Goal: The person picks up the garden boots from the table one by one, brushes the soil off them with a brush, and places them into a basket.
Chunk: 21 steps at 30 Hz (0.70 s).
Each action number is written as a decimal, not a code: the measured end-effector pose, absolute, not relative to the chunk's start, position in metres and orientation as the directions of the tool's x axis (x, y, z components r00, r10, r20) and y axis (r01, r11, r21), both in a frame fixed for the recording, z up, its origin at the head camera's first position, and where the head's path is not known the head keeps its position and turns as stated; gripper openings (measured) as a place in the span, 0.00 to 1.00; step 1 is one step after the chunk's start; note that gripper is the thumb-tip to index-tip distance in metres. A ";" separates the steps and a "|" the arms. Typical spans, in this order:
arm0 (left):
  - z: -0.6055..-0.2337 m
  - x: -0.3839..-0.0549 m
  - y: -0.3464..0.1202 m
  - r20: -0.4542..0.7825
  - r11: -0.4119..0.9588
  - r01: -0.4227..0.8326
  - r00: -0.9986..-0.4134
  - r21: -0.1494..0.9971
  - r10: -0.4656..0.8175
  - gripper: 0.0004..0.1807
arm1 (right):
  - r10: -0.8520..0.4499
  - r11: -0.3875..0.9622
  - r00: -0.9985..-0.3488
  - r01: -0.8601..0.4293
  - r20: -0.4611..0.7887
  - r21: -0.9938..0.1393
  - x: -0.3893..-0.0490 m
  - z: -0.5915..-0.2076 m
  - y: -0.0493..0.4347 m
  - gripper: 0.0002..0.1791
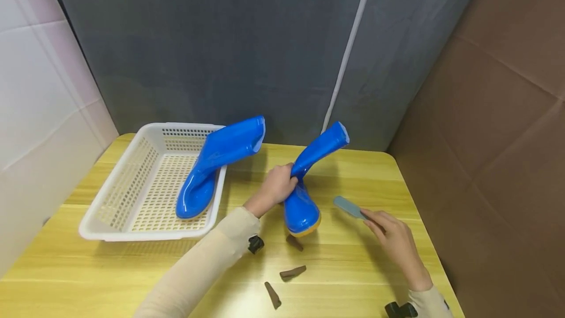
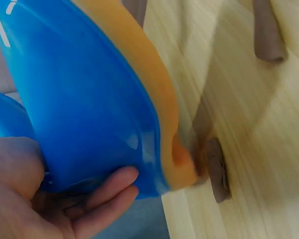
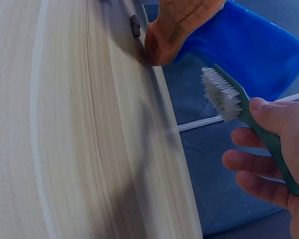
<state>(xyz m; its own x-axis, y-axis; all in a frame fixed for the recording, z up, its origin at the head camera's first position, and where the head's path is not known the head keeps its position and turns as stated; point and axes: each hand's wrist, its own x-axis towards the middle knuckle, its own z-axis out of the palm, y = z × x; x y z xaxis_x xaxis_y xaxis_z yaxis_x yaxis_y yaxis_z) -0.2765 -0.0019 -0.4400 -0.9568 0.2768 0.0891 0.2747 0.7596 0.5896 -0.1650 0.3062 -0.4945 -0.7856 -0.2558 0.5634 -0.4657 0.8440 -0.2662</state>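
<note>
A blue rubber boot (image 1: 304, 210) with an orange-yellow sole is tilted over the table, its shaft leaning to the back right. My left hand (image 1: 277, 184) grips it around the ankle; the left wrist view shows the fingers curled under the blue boot (image 2: 89, 99). To the right, my right hand (image 1: 395, 237) holds a scrub brush (image 1: 348, 206) by its handle, apart from the boot. In the right wrist view the brush's pale bristles (image 3: 221, 93) face away from the palm, toward the table side. Brown strips (image 1: 293, 273) lie in front of the boot.
A white perforated basket (image 1: 152, 235) stands at the left, with a second blue boot (image 1: 220, 156) leaning over its right side. The wooden table (image 1: 353, 288) ends at a dark backdrop, with a brown panel (image 1: 494, 136) on the right.
</note>
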 end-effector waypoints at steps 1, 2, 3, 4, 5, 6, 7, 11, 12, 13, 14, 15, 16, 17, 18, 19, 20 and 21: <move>-0.441 -0.277 -0.002 0.110 0.767 0.283 -0.956 0.576 0.270 0.14 | -0.254 0.844 -0.788 -0.464 0.561 -0.269 -0.165 -0.495 0.306 0.22; -0.442 -0.278 -0.003 0.132 0.776 0.292 -0.955 0.560 0.265 0.15 | -0.252 0.845 -0.790 -0.462 0.558 -0.271 -0.164 -0.495 0.306 0.22; -0.442 -0.279 -0.004 0.153 0.783 0.301 -0.954 0.545 0.259 0.16 | -0.251 0.845 -0.793 -0.460 0.555 -0.274 -0.164 -0.495 0.306 0.22; -0.443 -0.280 -0.005 0.171 0.788 0.308 -0.951 0.533 0.256 0.18 | -0.250 0.845 -0.795 -0.458 0.553 -0.276 -0.164 -0.495 0.306 0.22; -0.442 -0.281 -0.005 0.186 0.792 0.316 -0.949 0.523 0.255 0.19 | -0.249 0.846 -0.796 -0.457 0.551 -0.277 -0.164 -0.495 0.306 0.22; -0.442 -0.282 -0.006 0.202 0.793 0.325 -0.945 0.515 0.256 0.19 | -0.247 0.846 -0.798 -0.454 0.550 -0.278 -0.164 -0.496 0.306 0.21; -0.441 -0.283 -0.007 0.213 0.792 0.333 -0.942 0.512 0.258 0.19 | -0.247 0.846 -0.798 -0.454 0.549 -0.280 -0.164 -0.496 0.306 0.21; -0.434 -0.286 -0.008 0.228 0.792 0.346 -0.937 0.503 0.264 0.18 | -0.244 0.845 -0.801 -0.453 0.547 -0.286 -0.164 -0.496 0.306 0.21; -0.432 -0.286 -0.008 0.227 0.795 0.344 -0.938 0.500 0.262 0.19 | -0.245 0.844 -0.801 -0.453 0.547 -0.286 -0.164 -0.495 0.306 0.21; -0.431 -0.287 -0.009 0.228 0.799 0.340 -0.939 0.495 0.259 0.19 | -0.246 0.844 -0.800 -0.454 0.547 -0.285 -0.165 -0.496 0.306 0.21; -0.429 -0.287 -0.009 0.227 0.805 0.335 -0.940 0.490 0.253 0.20 | -0.246 0.846 -0.800 -0.453 0.548 -0.282 -0.165 -0.496 0.306 0.21; -0.427 -0.287 -0.010 0.228 0.811 0.331 -0.941 0.483 0.248 0.21 | -0.247 0.846 -0.798 -0.454 0.550 -0.279 -0.165 -0.496 0.306 0.21; -0.425 -0.287 -0.011 0.230 0.818 0.325 -0.943 0.475 0.241 0.23 | -0.249 0.846 -0.796 -0.456 0.552 -0.276 -0.165 -0.497 0.306 0.21; -0.424 -0.288 -0.012 0.233 0.825 0.323 -0.943 0.464 0.238 0.24 | -0.251 0.846 -0.793 -0.459 0.555 -0.273 -0.165 -0.497 0.306 0.21; -0.422 -0.288 -0.013 0.237 0.830 0.323 -0.942 0.455 0.237 0.26 | -0.253 0.844 -0.790 -0.462 0.558 -0.271 -0.166 -0.497 0.306 0.21; -0.420 -0.288 -0.013 0.240 0.834 0.323 -0.942 0.448 0.236 0.27 | -0.255 0.843 -0.787 -0.465 0.562 -0.269 -0.166 -0.498 0.307 0.21; -0.419 -0.288 -0.014 0.243 0.836 0.325 -0.941 0.442 0.238 0.28 | -0.257 0.842 -0.785 -0.469 0.564 -0.268 -0.167 -0.498 0.307 0.21; -0.417 -0.288 -0.015 0.246 0.837 0.328 -0.939 0.438 0.239 0.28 | -0.260 0.840 -0.783 -0.472 0.566 -0.267 -0.167 -0.498 0.307 0.21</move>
<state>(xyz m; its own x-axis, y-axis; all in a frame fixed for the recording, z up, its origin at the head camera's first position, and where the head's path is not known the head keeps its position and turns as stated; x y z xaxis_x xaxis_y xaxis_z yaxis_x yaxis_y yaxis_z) -0.2881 -0.0150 -0.4173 -0.9393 0.2389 0.2464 0.3278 0.8373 0.4376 -0.1671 0.3066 -0.4982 -0.7826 -0.2601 0.5656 -0.4722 0.8401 -0.2669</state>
